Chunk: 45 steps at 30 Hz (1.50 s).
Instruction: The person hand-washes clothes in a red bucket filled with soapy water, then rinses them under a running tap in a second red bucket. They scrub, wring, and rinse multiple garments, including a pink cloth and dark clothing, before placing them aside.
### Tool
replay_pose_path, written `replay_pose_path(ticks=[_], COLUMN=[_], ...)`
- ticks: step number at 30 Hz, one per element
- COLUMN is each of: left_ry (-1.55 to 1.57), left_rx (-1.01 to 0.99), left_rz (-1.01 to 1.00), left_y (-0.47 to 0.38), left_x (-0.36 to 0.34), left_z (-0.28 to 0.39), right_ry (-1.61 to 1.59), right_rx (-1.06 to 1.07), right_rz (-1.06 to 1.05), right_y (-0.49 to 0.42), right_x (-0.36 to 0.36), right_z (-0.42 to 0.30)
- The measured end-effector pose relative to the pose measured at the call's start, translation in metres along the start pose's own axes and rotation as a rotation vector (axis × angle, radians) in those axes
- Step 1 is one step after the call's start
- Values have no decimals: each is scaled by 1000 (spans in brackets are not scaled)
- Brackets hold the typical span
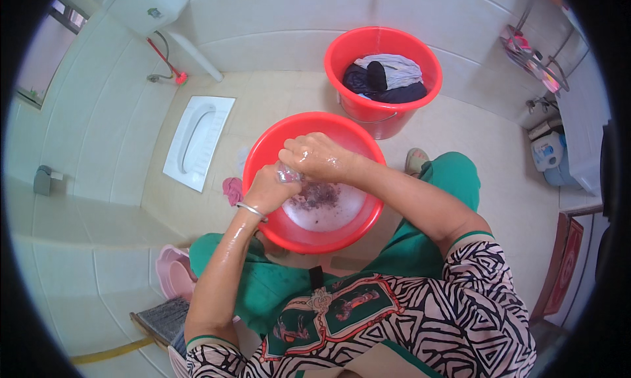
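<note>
Both hands are together over a red plastic basin (315, 244) set between my knees. My left hand (272, 187), with a silvery bangle at its wrist, is closed around a small wet item (288, 173). Only a shiny, pinkish bit of it shows between the hands, so its kind is unclear. My right hand (315, 156) is curled in a fist against the same item, a little farther out. Both hands and the left forearm glisten with water. Below them lies whitish, sudsy water (320, 219) with dark specks and a dark patch.
Behind the basin stands a red bucket (367, 113) holding dark and pale clothes (394, 72). A pink cloth (232, 191) lies on the floor by a squat toilet (199, 141). A pink plastic basin (175, 269) is at left; detergent bottles (548, 151) stand at right.
</note>
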<state>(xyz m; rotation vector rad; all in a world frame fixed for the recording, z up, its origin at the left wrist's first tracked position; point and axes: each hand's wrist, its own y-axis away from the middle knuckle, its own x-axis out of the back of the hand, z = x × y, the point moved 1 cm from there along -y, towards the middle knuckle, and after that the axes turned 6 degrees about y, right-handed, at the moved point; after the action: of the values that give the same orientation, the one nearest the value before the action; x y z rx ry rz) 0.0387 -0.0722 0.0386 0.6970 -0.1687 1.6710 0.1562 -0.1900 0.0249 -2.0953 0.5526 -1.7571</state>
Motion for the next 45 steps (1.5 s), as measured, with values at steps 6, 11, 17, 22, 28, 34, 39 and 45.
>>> replay_pose_path(ticks=[6,11,17,22,28,34,39,45], left_ry=[-727,-788,-827,-777,-746,-684,-635,-432], left_rx=[-286,-401,-510,-619,-703,-726,-573,-96], left_rz=[282,269,196,171,186,232,528,1015], left_y=[-11,-13,-10,-7,-2,6,3,7], left_x=[-6,-7,-8,-7,-12,-16,9,79], left_z=[-8,-11,-21,-31,-38,-49,-74,-141], right_ry=[-245,-788,-1313,-1552,-1773,-1849,-1885,-1602], right_rx=[-403,-677,-953,-1026,-980,-953,-1005,-1122], right_rz=[-309,-417,-634,-718,-815,-827,-529,-370], right_y=[2,10,19,24,33,36,25,26], right_x=[-13,-28,-33,-31,-44,-48,-39,-36], right_z=[-7,-7,-14,-22,-24,-37,-36,-2])
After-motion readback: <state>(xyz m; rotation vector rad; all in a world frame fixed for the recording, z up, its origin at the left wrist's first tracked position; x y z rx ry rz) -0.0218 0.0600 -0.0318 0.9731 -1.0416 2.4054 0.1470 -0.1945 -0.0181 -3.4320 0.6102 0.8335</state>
